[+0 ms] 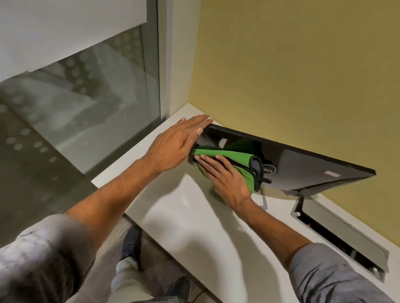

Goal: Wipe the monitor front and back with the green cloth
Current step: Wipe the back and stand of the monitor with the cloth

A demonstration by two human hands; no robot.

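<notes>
The right hand (226,179) lies flat, fingers spread, pressing the green cloth (229,156) against the dark back of the monitor (304,168). The left hand (176,144) is open, fingers straight, its grip resting on the monitor's left edge. The monitor stands on the white desk (206,231), near the yellow wall (314,64).

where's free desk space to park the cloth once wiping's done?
Bare white desk runs from the near edge up to the monitor stand, between the forearms. Crowded: the left end, where the left hand steadies the monitor and the right hand presses the green cloth; open cable hatch at right.
</notes>
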